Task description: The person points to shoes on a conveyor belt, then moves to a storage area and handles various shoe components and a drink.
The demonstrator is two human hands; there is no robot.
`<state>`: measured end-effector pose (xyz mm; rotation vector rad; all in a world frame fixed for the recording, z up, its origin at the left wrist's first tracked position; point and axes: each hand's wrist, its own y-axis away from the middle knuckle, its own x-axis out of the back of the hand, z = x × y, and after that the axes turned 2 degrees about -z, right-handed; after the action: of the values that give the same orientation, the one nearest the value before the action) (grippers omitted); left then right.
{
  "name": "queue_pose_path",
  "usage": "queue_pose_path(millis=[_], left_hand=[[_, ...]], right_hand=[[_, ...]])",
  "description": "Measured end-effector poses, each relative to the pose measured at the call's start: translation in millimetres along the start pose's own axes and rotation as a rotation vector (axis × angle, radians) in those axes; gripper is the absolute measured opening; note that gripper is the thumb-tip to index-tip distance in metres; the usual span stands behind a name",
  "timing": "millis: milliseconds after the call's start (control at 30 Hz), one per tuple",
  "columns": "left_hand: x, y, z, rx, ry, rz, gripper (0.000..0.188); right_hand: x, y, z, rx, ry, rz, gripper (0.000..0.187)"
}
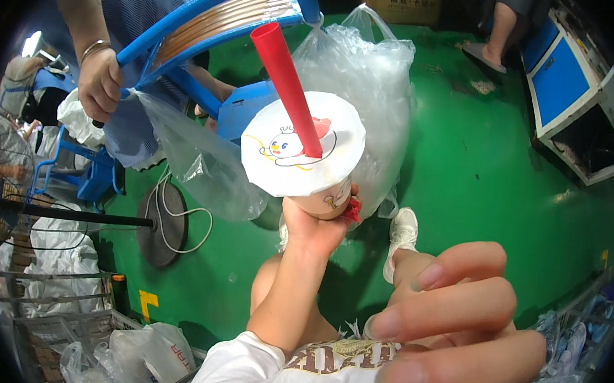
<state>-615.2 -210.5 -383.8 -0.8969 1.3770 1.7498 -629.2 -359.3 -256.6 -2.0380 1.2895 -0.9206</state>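
Note:
My left hand (313, 227) is wrapped around a drink cup (324, 198) in front of me. A white sealed lid film (276, 129) with a cartoon drawing covers the cup's top, and a wide red straw (286, 83) stands tilted through it. A scrap of red wrapper (353, 209) shows by my left fingers at the cup's side. Close to the camera, my right hand (454, 323) is raised at the lower right. Its fingers are bent and apart, with nothing visible between them. The right thumb and palm are mostly hidden.
Behind the cup lies a large clear plastic bag (362, 60). A person's hand (101, 84) grips a blue-framed chair (227, 15) at the upper left. A fan's round base (162, 224) with a cable stands left. A blue and white cabinet (567, 81) stands at the right, on green floor.

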Motion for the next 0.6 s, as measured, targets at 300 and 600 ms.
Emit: queue_pose_path(millis=[300,600], left_hand=[[0.8,0.9,1.2,-0.012,-0.064,-0.016,0.039],[-5.8,4.6,7.9,-0.050,-0.064,-0.045,0.040]], right_hand=[[-3.8,-9.3,32.4,0.210,-0.108,0.047,0.013],[2.3,-11.9,78.5,-0.193,0.010,-0.255,0.044]])
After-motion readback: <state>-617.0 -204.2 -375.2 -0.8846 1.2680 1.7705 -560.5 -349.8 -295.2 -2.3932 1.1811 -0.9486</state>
